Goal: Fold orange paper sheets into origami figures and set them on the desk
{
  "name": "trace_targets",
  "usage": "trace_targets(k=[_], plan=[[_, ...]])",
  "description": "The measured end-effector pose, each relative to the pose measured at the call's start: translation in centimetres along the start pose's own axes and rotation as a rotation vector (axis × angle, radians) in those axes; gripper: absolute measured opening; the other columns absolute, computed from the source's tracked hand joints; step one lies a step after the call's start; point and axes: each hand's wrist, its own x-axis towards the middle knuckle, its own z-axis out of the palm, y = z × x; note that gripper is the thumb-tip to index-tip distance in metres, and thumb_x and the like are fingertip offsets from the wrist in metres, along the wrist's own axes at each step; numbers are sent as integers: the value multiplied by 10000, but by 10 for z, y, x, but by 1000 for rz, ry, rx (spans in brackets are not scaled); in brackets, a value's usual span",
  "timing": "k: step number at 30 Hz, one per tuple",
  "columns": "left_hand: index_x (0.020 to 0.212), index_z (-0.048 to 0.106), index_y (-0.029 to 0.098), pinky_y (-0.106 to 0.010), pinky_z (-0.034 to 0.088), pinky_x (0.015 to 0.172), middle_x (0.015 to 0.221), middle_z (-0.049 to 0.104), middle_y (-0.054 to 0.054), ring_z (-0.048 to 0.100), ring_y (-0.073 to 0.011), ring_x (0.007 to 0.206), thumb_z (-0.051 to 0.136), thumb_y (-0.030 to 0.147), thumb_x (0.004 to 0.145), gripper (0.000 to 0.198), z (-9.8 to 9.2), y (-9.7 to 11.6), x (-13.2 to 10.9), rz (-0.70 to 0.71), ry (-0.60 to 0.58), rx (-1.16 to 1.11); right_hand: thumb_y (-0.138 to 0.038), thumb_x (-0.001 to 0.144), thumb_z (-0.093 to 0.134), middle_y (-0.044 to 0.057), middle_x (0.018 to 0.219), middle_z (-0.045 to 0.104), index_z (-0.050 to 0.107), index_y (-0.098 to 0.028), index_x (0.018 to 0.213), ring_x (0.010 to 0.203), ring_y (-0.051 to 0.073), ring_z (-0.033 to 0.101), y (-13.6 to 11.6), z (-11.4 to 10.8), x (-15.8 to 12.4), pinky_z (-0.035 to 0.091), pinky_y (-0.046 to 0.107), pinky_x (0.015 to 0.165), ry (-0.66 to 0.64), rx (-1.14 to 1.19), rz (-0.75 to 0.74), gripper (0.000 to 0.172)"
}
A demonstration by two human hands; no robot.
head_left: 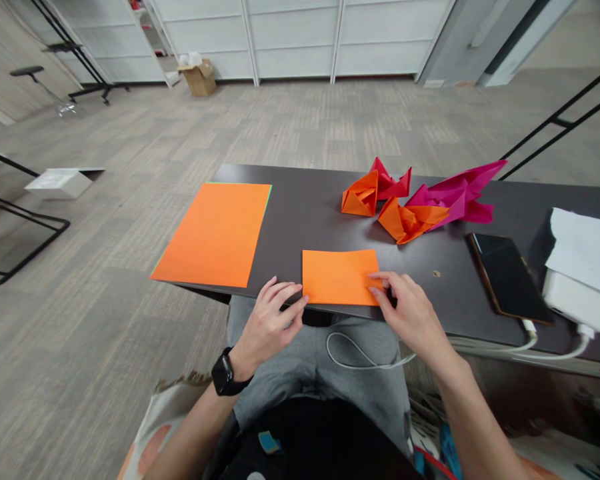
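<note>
A folded orange sheet of paper (337,277) lies flat at the near edge of the dark table, between my hands. My left hand (275,320), with a black watch on its wrist, has its fingers stretched out and slightly apart; the fingertips reach the sheet's lower left corner. On the right side of the sheet rests my right hand (405,307), index finger and thumb apart on top of the paper, the other fingers bent and partly hidden. A stack of larger orange paper sheets (215,233) lies to the left, a thin green edge showing beneath.
Folded paper shapes stand at the back: orange (361,195), red (393,183), another orange (411,220) and magenta (463,193). A phone (507,273) with a white cable, a white power bank (575,300) and white papers (587,247) lie on the right of the table (310,207).
</note>
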Motion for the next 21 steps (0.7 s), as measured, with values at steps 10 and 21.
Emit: trace_targets(k=[10,21], plan=[[1175,631,178,-541,332,1173,1289,690,-69,569,-242,1298,558,67,896,310,1,1,0,46,-71,3,-294,1004,435,95,1004,712,661,-182,1108,876,252,599,-4,-3,-1,482,393,757,0,-26,-77,272],[1245,620,202,-575,309,1188,1301,680,-73,568,-253,1297,555,105,908,357,0,5,1,52,-126,103,-283,997,493,81,866,614,725,-167,1023,822,235,545,-2,-2,-3,477,380,757,32,-6,-99,260]])
